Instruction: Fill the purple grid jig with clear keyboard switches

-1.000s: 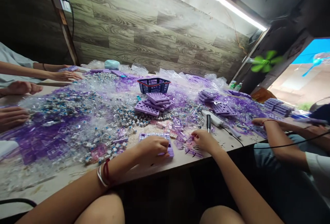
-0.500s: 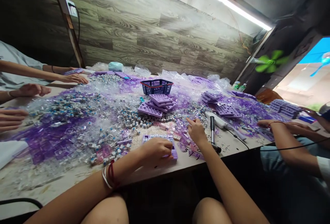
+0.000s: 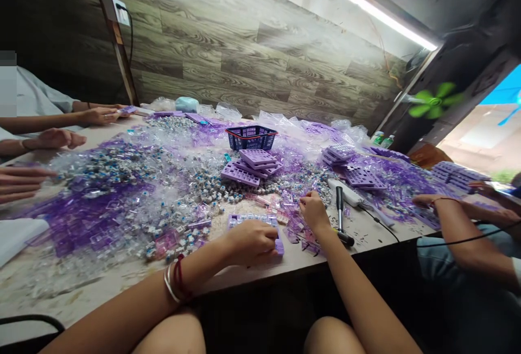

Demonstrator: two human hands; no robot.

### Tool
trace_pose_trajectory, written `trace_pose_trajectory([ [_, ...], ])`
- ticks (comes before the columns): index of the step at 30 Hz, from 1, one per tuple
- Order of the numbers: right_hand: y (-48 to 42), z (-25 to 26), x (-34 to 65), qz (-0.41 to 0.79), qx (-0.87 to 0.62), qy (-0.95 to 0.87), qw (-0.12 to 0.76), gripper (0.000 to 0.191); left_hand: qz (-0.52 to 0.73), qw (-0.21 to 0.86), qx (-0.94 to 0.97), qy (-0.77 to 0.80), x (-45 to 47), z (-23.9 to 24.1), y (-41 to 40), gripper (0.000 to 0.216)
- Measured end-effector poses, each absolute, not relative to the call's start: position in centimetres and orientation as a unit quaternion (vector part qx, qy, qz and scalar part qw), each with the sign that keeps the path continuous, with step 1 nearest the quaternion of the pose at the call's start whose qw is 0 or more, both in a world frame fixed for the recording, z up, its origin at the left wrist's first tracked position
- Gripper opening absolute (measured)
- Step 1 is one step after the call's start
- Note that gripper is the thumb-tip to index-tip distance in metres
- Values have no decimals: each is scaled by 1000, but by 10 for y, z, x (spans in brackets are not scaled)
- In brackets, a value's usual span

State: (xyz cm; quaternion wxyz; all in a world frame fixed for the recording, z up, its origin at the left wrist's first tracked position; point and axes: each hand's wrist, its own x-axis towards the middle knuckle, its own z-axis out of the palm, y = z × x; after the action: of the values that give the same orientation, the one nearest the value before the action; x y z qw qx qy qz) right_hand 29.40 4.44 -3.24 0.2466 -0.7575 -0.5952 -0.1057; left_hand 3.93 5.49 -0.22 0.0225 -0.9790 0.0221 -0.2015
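My left hand lies over a purple keypad-like frame at the table's front edge, its fingers bent and pressed together. It covers much of the frame, in whose far row small clear and white pieces sit. What those fingers pinch is hidden. Just to the right, my right hand is closed at the edge of the loose parts, thumb and forefinger together; anything between them is too small to make out. Pink and purple clear plastic pieces lie between the two hands. White switches with blue tops are heaped beyond.
A hammer and a white power strip with a cable lie right of my right hand. Stacked purple frames and a dark basket stand farther back. Co-workers' hands are at the left; another person's arm is at the right.
My right hand's forefinger, stretched out before, is now curled in to the thumb. My left hand stays over the frame. A co-worker's hand at the far left has drawn back from the pile.
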Motion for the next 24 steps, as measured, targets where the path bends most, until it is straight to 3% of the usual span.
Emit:
trace_pose_trajectory([
  [12,26,-21,296,-72,-707,-613,345,16,-220,20,-975,29,40,-4,56,22],
  [17,12,-6,269,37,-615,-690,380,9,-237,4,-971,41,37,-3,55,24],
  [20,3,-1,246,95,-551,-744,365,7,-282,3,-959,38,36,-2,55,32],
  [24,-4,-5,229,75,-518,-788,324,15,-354,38,-934,16,35,-3,56,36],
])
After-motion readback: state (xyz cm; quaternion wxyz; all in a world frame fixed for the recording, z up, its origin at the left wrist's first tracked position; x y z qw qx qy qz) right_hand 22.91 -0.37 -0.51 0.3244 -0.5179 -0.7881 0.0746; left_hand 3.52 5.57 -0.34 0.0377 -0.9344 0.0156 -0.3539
